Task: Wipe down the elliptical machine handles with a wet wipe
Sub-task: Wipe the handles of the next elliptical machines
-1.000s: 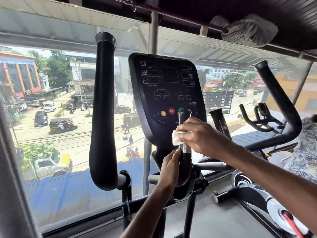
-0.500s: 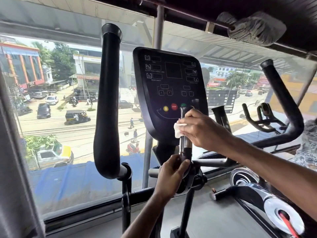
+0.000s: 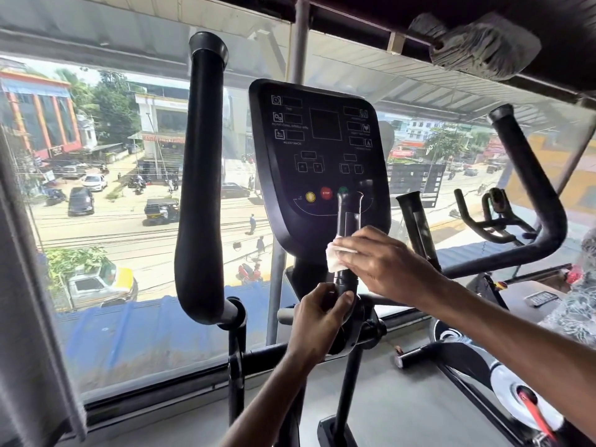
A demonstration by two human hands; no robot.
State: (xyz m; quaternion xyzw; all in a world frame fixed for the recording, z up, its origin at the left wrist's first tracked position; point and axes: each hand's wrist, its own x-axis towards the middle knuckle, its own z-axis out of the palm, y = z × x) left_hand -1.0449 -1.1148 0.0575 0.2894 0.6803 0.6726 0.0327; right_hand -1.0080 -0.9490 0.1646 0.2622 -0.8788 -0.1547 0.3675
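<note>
An upright black inner handle [image 3: 348,217] with a silver sensor strip stands in front of the elliptical's console [image 3: 317,162]. My right hand [image 3: 383,262] wraps a white wet wipe [image 3: 333,258] around this handle's middle. Just below, my left hand [image 3: 317,312] grips the handle's curved base. A tall padded black handle [image 3: 200,175] rises at the left. The matching right swing handle [image 3: 532,201] curves up at the far right. A second short inner handle [image 3: 416,227] stands behind my right hand.
A big window [image 3: 113,204] right behind the machine looks onto a street with cars. A stationary bike's handlebars [image 3: 490,217] and a white flywheel machine [image 3: 516,388] stand at the right. A person's patterned sleeve [image 3: 580,304] shows at the right edge. Grey floor lies below.
My right hand with the wipe has slid down the inner handle, baring the handle's top and sensor strip. My left hand keeps its grip on the base. The view has shifted slightly.
</note>
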